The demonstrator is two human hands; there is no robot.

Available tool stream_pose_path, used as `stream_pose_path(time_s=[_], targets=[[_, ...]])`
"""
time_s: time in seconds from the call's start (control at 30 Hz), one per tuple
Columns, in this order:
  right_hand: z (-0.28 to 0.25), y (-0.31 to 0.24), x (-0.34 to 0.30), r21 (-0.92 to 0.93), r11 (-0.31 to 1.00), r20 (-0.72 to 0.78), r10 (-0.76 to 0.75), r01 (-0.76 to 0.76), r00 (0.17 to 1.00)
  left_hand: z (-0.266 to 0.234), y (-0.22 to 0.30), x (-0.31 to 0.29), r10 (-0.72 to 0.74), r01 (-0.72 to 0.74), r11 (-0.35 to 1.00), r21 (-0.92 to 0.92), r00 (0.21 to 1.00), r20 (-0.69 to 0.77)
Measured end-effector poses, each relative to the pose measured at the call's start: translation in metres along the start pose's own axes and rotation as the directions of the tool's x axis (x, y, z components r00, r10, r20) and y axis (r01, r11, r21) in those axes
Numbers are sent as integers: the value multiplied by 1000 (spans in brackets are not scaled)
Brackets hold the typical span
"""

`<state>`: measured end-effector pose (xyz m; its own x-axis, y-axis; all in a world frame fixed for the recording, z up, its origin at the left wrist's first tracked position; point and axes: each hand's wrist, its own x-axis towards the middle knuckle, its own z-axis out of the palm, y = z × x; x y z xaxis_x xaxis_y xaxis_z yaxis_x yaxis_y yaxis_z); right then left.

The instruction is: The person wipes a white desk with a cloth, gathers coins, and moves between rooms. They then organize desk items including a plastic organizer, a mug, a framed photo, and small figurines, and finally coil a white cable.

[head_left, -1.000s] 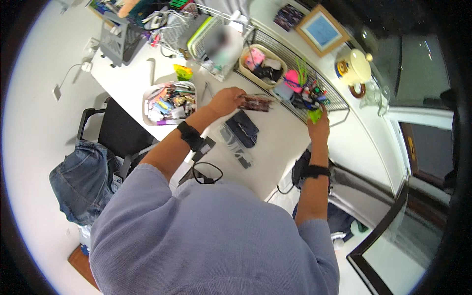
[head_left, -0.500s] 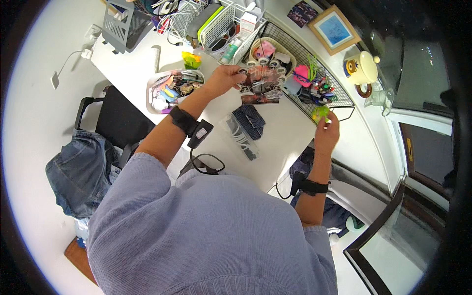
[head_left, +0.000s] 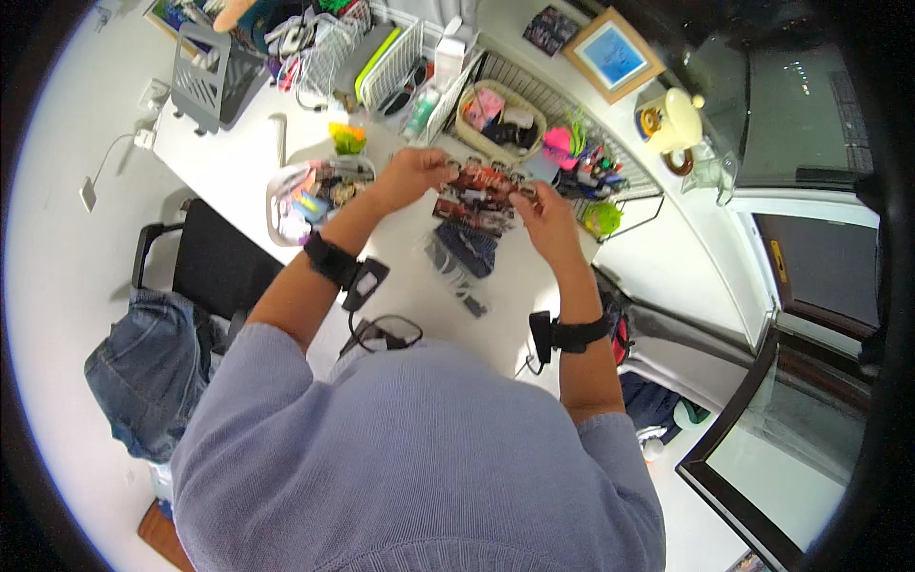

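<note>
My left hand [head_left: 412,179] pinches the left edge of a flat, reddish-brown printed piece [head_left: 486,179] with several rounded tops. At its right edge, the fingers of my right hand [head_left: 551,221] close on the same piece. It is raised above the white desk [head_left: 386,262], and its exact kind is hard to make out. Below it, a printed strip [head_left: 467,215] shows figures in similar colours. A dark blue patterned cloth item [head_left: 467,250] sits nearer to me, partly over a clear plastic case [head_left: 459,286].
A wire basket [head_left: 624,181] with pens and a cream bin [head_left: 462,129] stands far right; a green-yellow toy [head_left: 602,219] is by its near corner. A white box of small items [head_left: 276,221] and an orange-green toy [head_left: 348,138] are left. A black chair [head_left: 224,253] stands beside the desk.
My right hand has left the green-yellow toy, moved left and taken the right edge of the printed piece. My left hand still holds the other edge. The view has shifted slightly.
</note>
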<state>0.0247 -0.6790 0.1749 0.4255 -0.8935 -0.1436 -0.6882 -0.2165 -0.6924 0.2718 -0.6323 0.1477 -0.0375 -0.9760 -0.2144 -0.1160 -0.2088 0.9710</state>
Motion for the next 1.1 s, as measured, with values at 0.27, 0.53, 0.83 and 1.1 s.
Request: stream_pose_path(time_s=[0.27,0.53,0.83,1.1], targets=[[-27,-8,13,131,987,-155,-75,96,985,7,16,24,160,-171,984,-49,973,-168],[-78,-1,-5,571,820,-111,131,-45,985,41,77,45,191,-202,957,-210,979,-74],[-230,118,-102,544,799,-720,289,256,631,84,87,49,208,-200,973,-112,976,63],[-292,249,-67,428,903,-688,305,29,658,88,45,19,-7,0,991,-135,999,-52]])
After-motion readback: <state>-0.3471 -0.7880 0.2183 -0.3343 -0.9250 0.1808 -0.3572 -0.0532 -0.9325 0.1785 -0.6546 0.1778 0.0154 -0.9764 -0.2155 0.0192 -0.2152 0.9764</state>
